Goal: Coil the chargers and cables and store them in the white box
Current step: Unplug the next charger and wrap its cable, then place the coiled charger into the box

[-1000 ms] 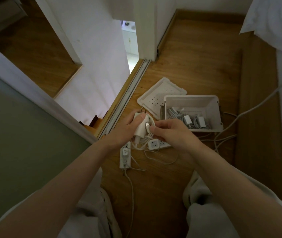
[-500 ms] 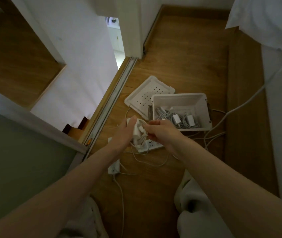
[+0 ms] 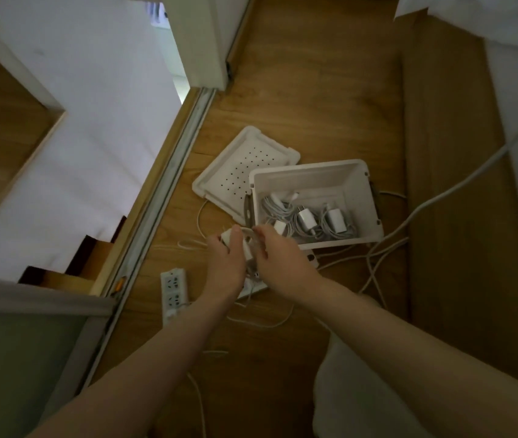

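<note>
Currently coiling: left hand point(image 3: 224, 267) grips charger point(image 3: 246, 250); right hand point(image 3: 280, 260) pinches its cable point(image 3: 249, 229). Both sit just beside box point(image 3: 314, 181), which already holds coiled chargers. Next, probably: finish wrap, lift over rim, drop in.

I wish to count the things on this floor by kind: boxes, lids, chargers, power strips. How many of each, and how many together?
White box: 1
Lid: 1
Chargers inside it: 3
Charger in the left hand: 1
Power strips: 2
Total: 8

Head view, downward, white box point(image 3: 314, 184) seemingly near
</note>
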